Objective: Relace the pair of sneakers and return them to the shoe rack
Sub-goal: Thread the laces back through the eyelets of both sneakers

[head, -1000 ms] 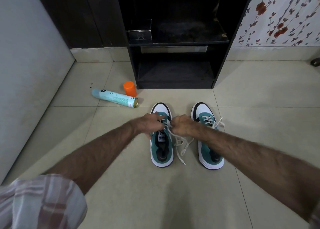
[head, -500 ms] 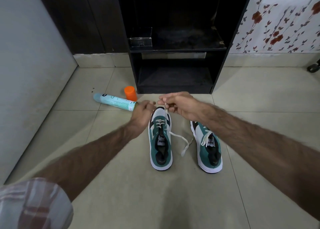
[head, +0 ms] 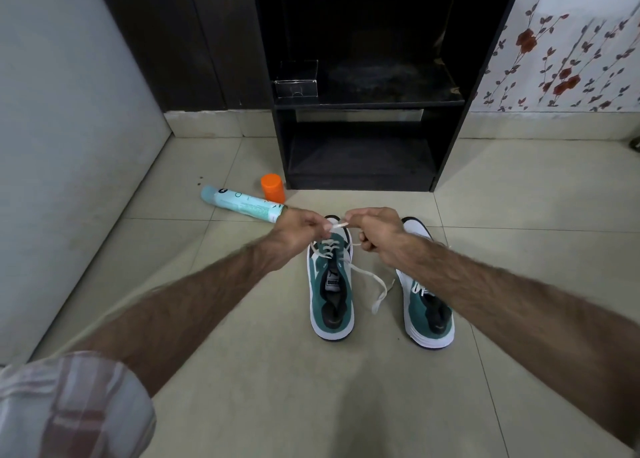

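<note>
Two teal-and-white sneakers stand side by side on the tiled floor, toes toward the rack. Over the toe of the left sneaker (head: 330,294), my left hand (head: 299,232) and my right hand (head: 375,234) both pinch its white lace (head: 337,226), holding a short stretch between them. A loose end of that lace (head: 377,293) trails onto the floor between the shoes. The right sneaker (head: 429,313) stands untouched, its toe partly hidden behind my right wrist. The black shoe rack (head: 367,104) stands straight ahead against the wall.
A pale teal spray can (head: 242,204) lies on the floor left of the shoes, its orange cap (head: 273,188) upright beside the rack. A small clear box (head: 296,79) sits on the rack's middle shelf. A grey wall runs along the left.
Both hands rose from the left sneaker's eyelets toward its toe and came together, drawing the lace up. The camera tilted up slightly.
</note>
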